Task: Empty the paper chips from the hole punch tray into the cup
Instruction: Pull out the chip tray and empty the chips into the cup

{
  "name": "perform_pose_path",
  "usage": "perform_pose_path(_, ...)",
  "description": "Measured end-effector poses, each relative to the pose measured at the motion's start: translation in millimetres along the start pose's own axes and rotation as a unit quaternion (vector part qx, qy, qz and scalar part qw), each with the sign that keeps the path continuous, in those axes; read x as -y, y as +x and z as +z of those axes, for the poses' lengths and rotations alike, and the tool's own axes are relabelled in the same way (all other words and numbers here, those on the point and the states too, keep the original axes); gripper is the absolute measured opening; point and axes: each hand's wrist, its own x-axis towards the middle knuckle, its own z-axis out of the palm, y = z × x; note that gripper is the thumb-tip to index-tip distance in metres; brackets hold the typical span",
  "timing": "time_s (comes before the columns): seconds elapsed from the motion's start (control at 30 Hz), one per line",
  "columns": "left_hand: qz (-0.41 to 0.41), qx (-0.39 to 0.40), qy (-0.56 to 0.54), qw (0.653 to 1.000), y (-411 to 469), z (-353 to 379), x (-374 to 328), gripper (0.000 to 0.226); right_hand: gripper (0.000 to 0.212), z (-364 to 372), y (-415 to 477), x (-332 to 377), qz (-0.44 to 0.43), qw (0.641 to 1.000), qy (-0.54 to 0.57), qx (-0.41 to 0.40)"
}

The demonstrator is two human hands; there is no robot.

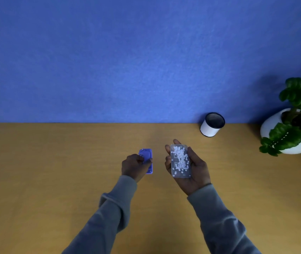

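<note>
My right hand (191, 171) lies palm up and holds the clear hole punch tray (180, 161), its open side up, with several white paper chips (180, 158) piled inside. My left hand (134, 165) grips the blue hole punch body (147, 159) just to the left of the tray, above the wooden table. The white cup (211, 125) with a dark rim stands at the back of the table against the wall, up and to the right of the tray, and its mouth tilts toward me.
A green plant in a white pot (278, 129) stands at the right edge of the wooden table (54, 171). A blue wall (127, 61) closes off the back of the table.
</note>
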Motion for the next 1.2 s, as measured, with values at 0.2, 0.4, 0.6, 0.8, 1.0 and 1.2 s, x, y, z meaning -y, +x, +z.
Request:
perform_pose_path(0.2, -0.042, 0.028, 0.061, 0.997, 30, 22, 37, 0.043, 0.048, -1, -1, 0, -0.002, 1.0, -0.001, -0.003)
perform_pose_path(0.4, -0.035, 0.032, 0.1, 0.994, 40, 29, 56, 0.036, 0.047, -4, -1, 1, 0.0, 1.0, -0.002, -0.002)
perform_pose_path(0.6, -0.027, 0.014, 0.092, 0.995, 44, 34, 62, 0.036, 0.046, -7, 2, -2, 0.007, 1.0, -0.002, -0.002)
perform_pose_path(0.8, -0.039, 0.014, 0.097, 0.994, 49, 39, 68, 0.041, 0.046, -9, 3, -4, 0.011, 1.0, 0.003, 0.002)
perform_pose_path(1.0, -0.037, 0.007, 0.105, 0.994, 51, 41, 70, 0.041, 0.044, -11, 2, -4, 0.011, 1.0, 0.009, 0.005)
perform_pose_path(1.2, -0.033, 0.006, 0.122, 0.992, 50, 42, 67, 0.043, 0.044, -12, 0, -4, 0.006, 1.0, 0.009, 0.008)
